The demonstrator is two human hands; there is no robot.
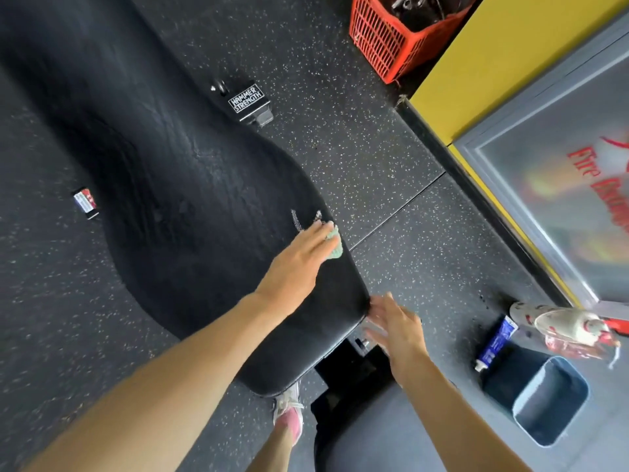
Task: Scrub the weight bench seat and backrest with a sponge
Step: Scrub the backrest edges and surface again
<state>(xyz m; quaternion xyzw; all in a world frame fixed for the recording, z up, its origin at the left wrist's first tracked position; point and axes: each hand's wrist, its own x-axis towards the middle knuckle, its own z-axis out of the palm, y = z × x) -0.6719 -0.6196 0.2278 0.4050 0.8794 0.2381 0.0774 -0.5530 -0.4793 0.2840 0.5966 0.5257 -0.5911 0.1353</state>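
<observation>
My left hand (299, 264) presses flat, fingers straight, on the green sponge (335, 246) at the right edge of the bench pad (190, 185). My right hand (396, 327) hovers open, fingers spread, beside the pad's corner. The frame plate (246, 98) reads "HAMMER STRENGTH".

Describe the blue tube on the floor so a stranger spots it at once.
Right of the black bench pad, a grey bin stands on the speckled floor. The blue tube lies by its far corner, beside a white spray bottle; it alone is slim, blue and white-capped.
</observation>
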